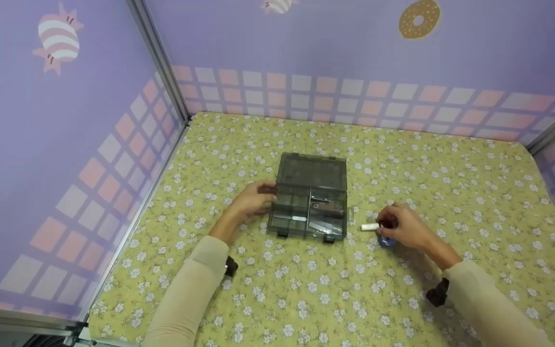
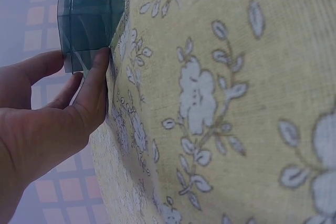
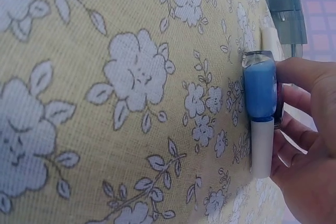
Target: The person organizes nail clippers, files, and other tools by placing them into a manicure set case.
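Observation:
A translucent dark grey compartment box (image 1: 284, 196) lies on the cloth with its lid folded back. My left hand (image 1: 257, 198) rests its fingertips against the box's left side; in the left wrist view the fingers (image 2: 94, 85) touch the wall (image 2: 89, 19) near its lower edge. A few small items, among them a reddish-brown piece (image 1: 323, 206), sit in the right-hand compartments. Right of the box, my right hand (image 1: 405, 226) pinches a dark nail polish bottle (image 3: 279, 100) with a white cap (image 1: 369, 227). A blue nail polish bottle (image 3: 261, 90), also white-capped, lies right beside it.
A yellow floral cloth (image 1: 306, 294) covers the table. Purple printed walls (image 1: 335, 43) enclose the back and sides, with a metal post (image 1: 159, 58) at the back left corner. A clear tab (image 1: 350, 214) sticks out at the box's right side.

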Action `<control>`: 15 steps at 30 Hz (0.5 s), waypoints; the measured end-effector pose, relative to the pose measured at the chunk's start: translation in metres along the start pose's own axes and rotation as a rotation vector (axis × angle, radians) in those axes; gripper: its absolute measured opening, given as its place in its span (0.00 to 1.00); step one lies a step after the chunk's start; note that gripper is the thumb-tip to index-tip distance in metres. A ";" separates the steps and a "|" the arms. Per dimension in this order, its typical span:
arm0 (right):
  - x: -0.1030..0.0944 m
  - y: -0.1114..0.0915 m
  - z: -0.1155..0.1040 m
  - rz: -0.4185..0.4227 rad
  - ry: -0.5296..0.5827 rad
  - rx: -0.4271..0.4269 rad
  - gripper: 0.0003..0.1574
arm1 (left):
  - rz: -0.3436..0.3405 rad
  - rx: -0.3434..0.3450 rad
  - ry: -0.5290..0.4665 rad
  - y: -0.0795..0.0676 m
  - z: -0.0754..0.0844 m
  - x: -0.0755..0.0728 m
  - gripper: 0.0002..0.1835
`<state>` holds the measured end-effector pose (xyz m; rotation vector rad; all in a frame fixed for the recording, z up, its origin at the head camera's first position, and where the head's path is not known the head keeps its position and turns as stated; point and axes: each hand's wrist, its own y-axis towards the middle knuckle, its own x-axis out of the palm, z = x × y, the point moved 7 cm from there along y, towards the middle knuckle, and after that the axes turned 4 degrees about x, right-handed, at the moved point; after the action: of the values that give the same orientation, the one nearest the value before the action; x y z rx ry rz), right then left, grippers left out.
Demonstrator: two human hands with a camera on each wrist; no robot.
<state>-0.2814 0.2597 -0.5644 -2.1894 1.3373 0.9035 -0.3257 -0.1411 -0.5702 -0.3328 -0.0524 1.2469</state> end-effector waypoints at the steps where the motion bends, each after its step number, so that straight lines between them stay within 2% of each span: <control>1: 0.000 0.000 -0.001 0.000 0.001 -0.003 0.14 | 0.002 0.001 0.004 0.000 0.000 0.000 0.29; 8: -0.004 0.000 -0.004 0.018 -0.079 0.004 0.12 | 0.007 0.006 -0.021 0.003 -0.002 0.002 0.28; 15: -0.002 0.007 -0.006 0.036 -0.124 0.060 0.12 | 0.016 0.016 0.024 0.000 0.000 0.000 0.28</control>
<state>-0.2864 0.2545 -0.5589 -2.0355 1.3318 0.9820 -0.3255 -0.1416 -0.5701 -0.3345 -0.0194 1.2581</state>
